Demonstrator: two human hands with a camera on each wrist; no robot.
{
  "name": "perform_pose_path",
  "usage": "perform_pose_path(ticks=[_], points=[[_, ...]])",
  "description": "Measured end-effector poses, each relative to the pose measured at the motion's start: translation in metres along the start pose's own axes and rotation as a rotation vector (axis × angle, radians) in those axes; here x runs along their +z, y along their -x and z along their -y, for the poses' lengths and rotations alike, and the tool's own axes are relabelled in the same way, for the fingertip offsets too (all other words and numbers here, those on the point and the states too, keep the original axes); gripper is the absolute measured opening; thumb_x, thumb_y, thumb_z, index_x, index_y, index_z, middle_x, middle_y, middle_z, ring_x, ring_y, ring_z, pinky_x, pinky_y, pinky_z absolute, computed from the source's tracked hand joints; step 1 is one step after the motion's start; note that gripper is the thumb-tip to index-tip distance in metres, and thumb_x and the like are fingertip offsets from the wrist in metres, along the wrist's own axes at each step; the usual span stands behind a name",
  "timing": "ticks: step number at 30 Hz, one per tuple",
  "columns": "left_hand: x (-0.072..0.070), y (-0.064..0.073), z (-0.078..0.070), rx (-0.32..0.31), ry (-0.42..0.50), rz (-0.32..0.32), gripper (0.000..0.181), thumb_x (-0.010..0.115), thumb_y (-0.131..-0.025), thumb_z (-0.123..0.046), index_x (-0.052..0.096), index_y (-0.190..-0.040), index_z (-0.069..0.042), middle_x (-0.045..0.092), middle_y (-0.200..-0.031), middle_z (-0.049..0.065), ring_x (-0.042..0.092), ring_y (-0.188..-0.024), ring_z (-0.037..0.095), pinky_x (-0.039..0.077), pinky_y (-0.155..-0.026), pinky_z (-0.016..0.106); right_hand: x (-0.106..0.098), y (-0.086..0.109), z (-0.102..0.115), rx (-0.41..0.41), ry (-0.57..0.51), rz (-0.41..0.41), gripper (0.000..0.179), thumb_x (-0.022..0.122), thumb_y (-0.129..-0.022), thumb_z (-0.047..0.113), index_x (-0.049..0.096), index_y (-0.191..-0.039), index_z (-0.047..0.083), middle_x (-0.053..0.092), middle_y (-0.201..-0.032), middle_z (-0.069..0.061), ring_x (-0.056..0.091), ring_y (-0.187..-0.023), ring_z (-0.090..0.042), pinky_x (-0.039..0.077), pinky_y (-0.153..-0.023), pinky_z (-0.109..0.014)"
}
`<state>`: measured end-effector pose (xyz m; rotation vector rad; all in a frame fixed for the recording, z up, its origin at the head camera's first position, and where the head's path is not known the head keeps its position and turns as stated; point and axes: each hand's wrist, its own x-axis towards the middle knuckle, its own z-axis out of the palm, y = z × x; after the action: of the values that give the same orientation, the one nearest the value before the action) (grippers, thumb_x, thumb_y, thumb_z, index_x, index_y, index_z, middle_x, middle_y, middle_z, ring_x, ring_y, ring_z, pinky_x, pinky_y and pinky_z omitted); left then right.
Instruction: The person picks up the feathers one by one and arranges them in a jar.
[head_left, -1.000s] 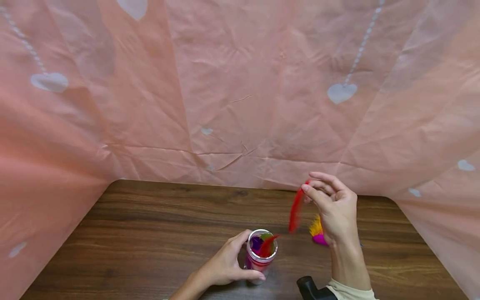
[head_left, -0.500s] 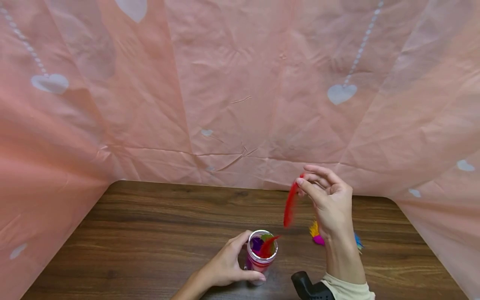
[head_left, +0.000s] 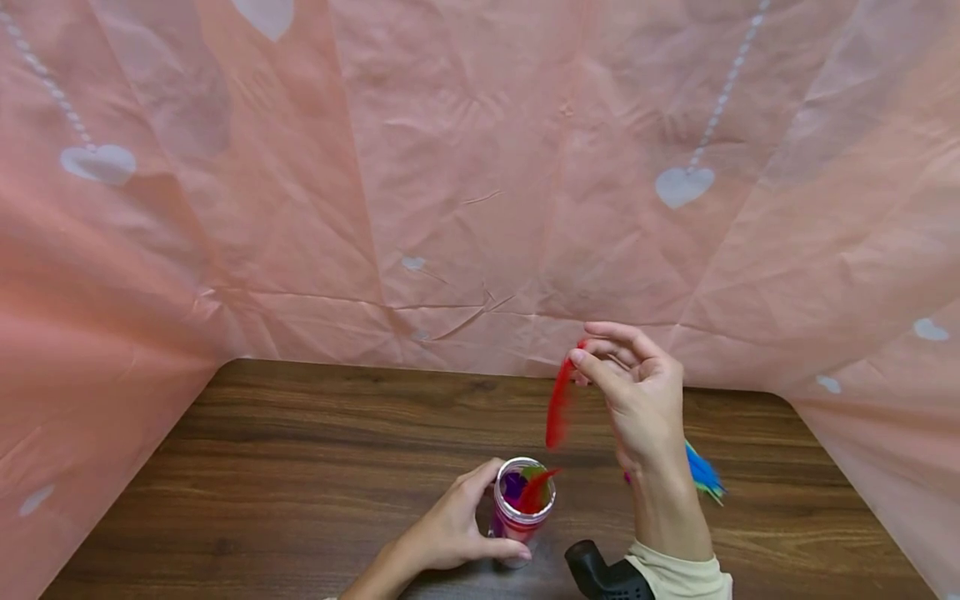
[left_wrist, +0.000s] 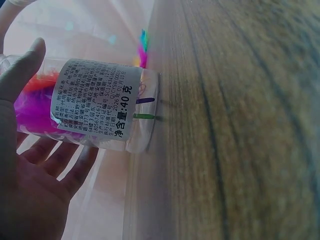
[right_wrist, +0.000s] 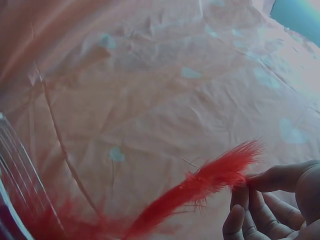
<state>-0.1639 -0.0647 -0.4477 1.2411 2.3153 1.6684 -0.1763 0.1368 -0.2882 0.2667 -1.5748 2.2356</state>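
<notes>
My left hand (head_left: 448, 527) grips a clear plastic jar (head_left: 517, 527) that stands upright on the wooden table. The jar has no lid on and bears a white printed label (left_wrist: 100, 97). Purple, green and red feathers fill it, and one red feather (head_left: 536, 490) pokes up past the rim. Between thumb and fingertips, my right hand (head_left: 643, 398) pinches another red feather (right_wrist: 192, 192) by one end. That feather hangs down above and just right of the jar mouth, its lower tip apart from the feather poking out.
Blue and green feathers (head_left: 703, 475) lie on the wooden table (head_left: 315, 467), partly hidden behind my right wrist. Pink cloth (head_left: 465, 208) with white hearts encloses the back and both sides. A black device (head_left: 606, 575) is worn at the right sleeve.
My right hand has moved left with the red feather, bringing it nearer the jar. Blue feathers have come into sight while yellow ones are now covered. The left hand and jar have stayed put.
</notes>
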Motion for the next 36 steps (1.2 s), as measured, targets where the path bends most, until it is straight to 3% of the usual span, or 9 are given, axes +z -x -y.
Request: perform_pose_path(ticks=[7, 15, 21, 31, 36], points=[[-0.001, 0.000, 0.000, 0.003, 0.009, 0.003, 0.068, 0.095, -0.075, -0.016, 0.056, -0.132, -0.013, 0.068, -0.121, 0.001, 0.064, -0.111, 0.009, 0.055, -0.098, 0.030, 0.008, 0.004, -0.004, 0.000, 0.033, 0.041, 0.027, 0.073, -0.085, -0.018, 0.073, -0.104, 0.000, 0.072, -0.084, -0.007, 0.068, -0.070, -0.015, 0.060, -0.064, -0.026], [-0.001, -0.001, 0.004, 0.076, -0.037, -0.002, 0.069, 0.093, -0.078, -0.018, 0.054, -0.134, -0.012, 0.068, -0.121, 0.001, 0.065, -0.109, 0.008, 0.056, -0.096, 0.030, 0.015, 0.011, -0.007, 0.010, 0.081, 0.078, 0.030, 0.071, -0.085, -0.019, 0.074, -0.102, 0.005, 0.073, -0.083, -0.006, 0.068, -0.070, -0.015, 0.060, -0.066, -0.026], [0.000, 0.000, 0.004, 0.067, -0.022, -0.003, 0.069, 0.093, -0.078, -0.018, 0.054, -0.135, -0.012, 0.069, -0.120, 0.001, 0.065, -0.109, 0.008, 0.056, -0.096, 0.031, 0.016, 0.019, -0.012, 0.027, 0.113, 0.098, 0.026, 0.076, -0.085, -0.013, 0.074, -0.104, 0.005, 0.072, -0.086, -0.007, 0.072, -0.074, -0.016, 0.062, -0.070, -0.028], [-0.002, 0.000, 0.000, 0.019, 0.016, -0.004, 0.071, 0.094, -0.076, -0.016, 0.054, -0.135, -0.014, 0.069, -0.121, 0.001, 0.066, -0.109, 0.008, 0.056, -0.096, 0.031, 0.015, 0.024, -0.023, 0.079, 0.185, 0.085, 0.027, 0.073, -0.086, -0.016, 0.074, -0.102, 0.006, 0.072, -0.083, -0.005, 0.071, -0.072, -0.015, 0.062, -0.070, -0.029], [-0.002, -0.001, -0.001, 0.031, 0.011, -0.005, 0.071, 0.094, -0.076, -0.015, 0.055, -0.135, -0.012, 0.069, -0.120, 0.002, 0.066, -0.108, 0.008, 0.056, -0.095, 0.030, 0.011, 0.024, -0.026, 0.082, 0.193, 0.076, 0.027, 0.073, -0.085, -0.017, 0.073, -0.102, 0.004, 0.072, -0.082, -0.005, 0.071, -0.071, -0.015, 0.061, -0.070, -0.026]])
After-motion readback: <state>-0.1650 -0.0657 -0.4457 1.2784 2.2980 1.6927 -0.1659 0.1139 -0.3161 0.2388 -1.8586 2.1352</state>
